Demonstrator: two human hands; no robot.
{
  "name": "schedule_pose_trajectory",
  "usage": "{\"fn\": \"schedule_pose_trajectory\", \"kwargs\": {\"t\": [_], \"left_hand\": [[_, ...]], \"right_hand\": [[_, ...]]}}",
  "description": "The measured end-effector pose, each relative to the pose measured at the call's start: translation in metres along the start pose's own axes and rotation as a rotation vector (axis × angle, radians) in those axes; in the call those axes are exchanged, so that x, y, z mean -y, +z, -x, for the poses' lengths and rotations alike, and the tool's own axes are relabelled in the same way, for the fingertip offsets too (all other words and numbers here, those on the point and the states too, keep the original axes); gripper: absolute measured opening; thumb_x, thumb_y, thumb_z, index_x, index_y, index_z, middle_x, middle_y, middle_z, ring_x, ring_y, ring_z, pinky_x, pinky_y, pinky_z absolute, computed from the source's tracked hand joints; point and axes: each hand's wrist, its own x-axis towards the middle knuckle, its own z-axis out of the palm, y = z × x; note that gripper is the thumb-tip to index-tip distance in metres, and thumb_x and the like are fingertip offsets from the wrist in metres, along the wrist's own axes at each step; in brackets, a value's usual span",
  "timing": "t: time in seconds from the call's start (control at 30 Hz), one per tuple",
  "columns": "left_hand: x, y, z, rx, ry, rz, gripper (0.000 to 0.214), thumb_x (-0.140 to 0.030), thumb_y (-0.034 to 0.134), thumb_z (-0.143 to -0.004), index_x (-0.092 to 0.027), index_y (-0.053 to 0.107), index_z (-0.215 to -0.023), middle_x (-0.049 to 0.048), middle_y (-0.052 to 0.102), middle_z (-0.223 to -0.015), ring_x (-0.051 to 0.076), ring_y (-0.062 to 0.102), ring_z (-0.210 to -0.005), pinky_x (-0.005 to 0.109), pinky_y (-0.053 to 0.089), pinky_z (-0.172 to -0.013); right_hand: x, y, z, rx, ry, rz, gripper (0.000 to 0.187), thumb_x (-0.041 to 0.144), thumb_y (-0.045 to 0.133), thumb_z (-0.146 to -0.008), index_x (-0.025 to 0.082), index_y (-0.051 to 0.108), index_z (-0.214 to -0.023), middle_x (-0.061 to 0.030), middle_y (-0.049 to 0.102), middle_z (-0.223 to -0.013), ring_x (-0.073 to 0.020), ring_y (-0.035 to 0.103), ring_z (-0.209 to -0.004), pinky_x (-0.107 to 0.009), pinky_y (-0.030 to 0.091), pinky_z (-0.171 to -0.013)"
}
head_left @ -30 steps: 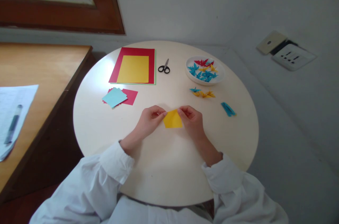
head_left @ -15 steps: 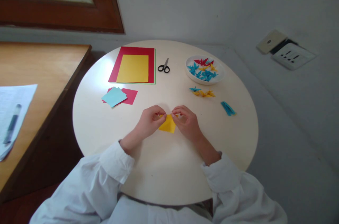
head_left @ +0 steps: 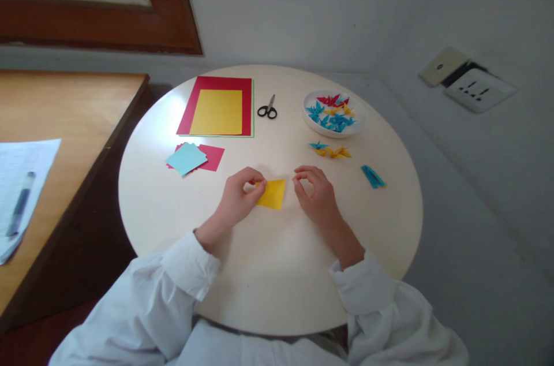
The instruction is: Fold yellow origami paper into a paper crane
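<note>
My left hand [head_left: 239, 193] pinches the left edge of a small square of yellow paper [head_left: 272, 194] between thumb and fingers, just over the white table. My right hand [head_left: 317, 195] is to the right of the sheet, apart from it. Its thumb and fingertips are curled together in a loose pinch, with nothing visible in them. Beyond my right hand lie a few folded paper cranes, yellow [head_left: 338, 153] and blue [head_left: 319, 145]. Some narrow folded blue paper strips [head_left: 373, 177] rest farther right.
The round white table [head_left: 277, 273] holds a dish [head_left: 335, 133] of several paper cranes, black-handled scissors [head_left: 268, 112], large red [head_left: 247, 106] and yellow sheets [head_left: 219, 112], and small light-blue [head_left: 187, 159] and pink squares [head_left: 214, 157]. A wooden desk [head_left: 86, 106] with papers and a pen [head_left: 21, 204] stands left.
My right hand has let go of the yellow paper and moved right and slightly away from me. My left hand has shifted a little left with the paper still in it.
</note>
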Motion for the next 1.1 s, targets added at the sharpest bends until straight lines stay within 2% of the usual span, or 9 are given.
{"fn": "schedule_pose_trajectory", "kwargs": {"t": [0.1,0.23,0.37,0.53,0.73,0.83,0.97,1.1], "left_hand": [[0.0,-0.002,-0.001,-0.044,-0.034,-0.005,0.009,-0.021,0.052,-0.075,-0.017,0.058,-0.069,0.0024,0.062,-0.073,0.014,0.058,-0.07,0.025,0.047,-0.065],[-0.001,0.0,-0.001,-0.03,-0.02,-0.007,0.008,-0.021,0.053,-0.074,-0.017,0.058,-0.068,0.0015,0.062,-0.071,0.013,0.057,-0.068,0.025,0.047,-0.064],[-0.001,0.002,0.0,-0.014,-0.038,0.019,0.01,-0.022,0.053,-0.075,-0.017,0.059,-0.068,0.0015,0.062,-0.071,0.013,0.057,-0.067,0.024,0.047,-0.062],[-0.003,0.003,0.001,0.007,-0.061,0.044,0.011,-0.024,0.053,-0.075,-0.017,0.06,-0.07,0.0029,0.064,-0.074,0.014,0.058,-0.069,0.024,0.048,-0.06],[-0.002,0.006,0.001,0.092,-0.007,0.042,0.009,-0.022,0.052,-0.072,-0.017,0.06,-0.07,0.0046,0.063,-0.073,0.016,0.058,-0.069,0.027,0.048,-0.061],[-0.002,0.006,0.002,0.111,-0.046,0.034,0.008,-0.02,0.051,-0.069,-0.017,0.058,-0.067,0.004,0.062,-0.07,0.016,0.057,-0.067,0.028,0.048,-0.06],[-0.003,0.007,0.002,0.105,-0.09,0.05,0.003,-0.019,0.052,-0.065,-0.018,0.055,-0.063,0.0014,0.059,-0.066,0.014,0.055,-0.063,0.025,0.045,-0.055],[-0.006,0.006,0.002,0.079,-0.114,0.078,0.002,-0.018,0.052,-0.063,-0.018,0.053,-0.061,-0.0005,0.056,-0.063,0.013,0.054,-0.06,0.024,0.044,-0.052]], "right_hand": [[-0.004,-0.005,-0.003,-0.1,0.108,-0.02,0.008,0.024,0.053,-0.078,0.02,0.059,-0.074,-0.0076,0.067,-0.089,-0.0214,0.061,-0.088,-0.036,0.048,-0.073],[0.006,-0.003,-0.002,0.003,0.2,-0.174,0.02,0.034,0.054,-0.08,0.019,0.063,-0.088,-0.0073,0.068,-0.091,-0.0184,0.063,-0.081,-0.03,0.048,-0.066],[0.016,0.006,0.002,0.104,0.197,-0.212,0.015,0.031,0.056,-0.079,0.019,0.065,-0.082,-0.0057,0.069,-0.084,-0.0177,0.063,-0.077,-0.029,0.045,-0.064],[0.016,0.01,0.004,0.106,0.197,-0.216,0.013,0.025,0.055,-0.078,0.019,0.062,-0.07,-0.0026,0.068,-0.071,-0.0157,0.06,-0.067,-0.027,0.043,-0.06],[0.019,0.016,0.008,0.157,0.124,-0.221,0.011,0.023,0.056,-0.078,0.019,0.061,-0.069,-0.0019,0.066,-0.069,-0.0144,0.059,-0.064,-0.026,0.044,-0.059],[0.022,0.019,0.01,0.177,0.09,-0.203,0.013,0.022,0.056,-0.079,0.019,0.06,-0.067,-0.001,0.064,-0.066,-0.0138,0.057,-0.061,-0.025,0.044,-0.058],[0.026,0.019,0.009,0.185,0.051,-0.168,0.015,0.02,0.055,-0.079,0.02,0.059,-0.065,-0.0006,0.063,-0.063,-0.0137,0.057,-0.061,-0.025,0.044,-0.059],[0.026,0.015,0.007,0.132,0.024,-0.137,0.013,0.019,0.054,-0.078,0.019,0.057,-0.065,-0.0013,0.063,-0.065,-0.0144,0.057,-0.062,-0.026,0.044,-0.06]]}}
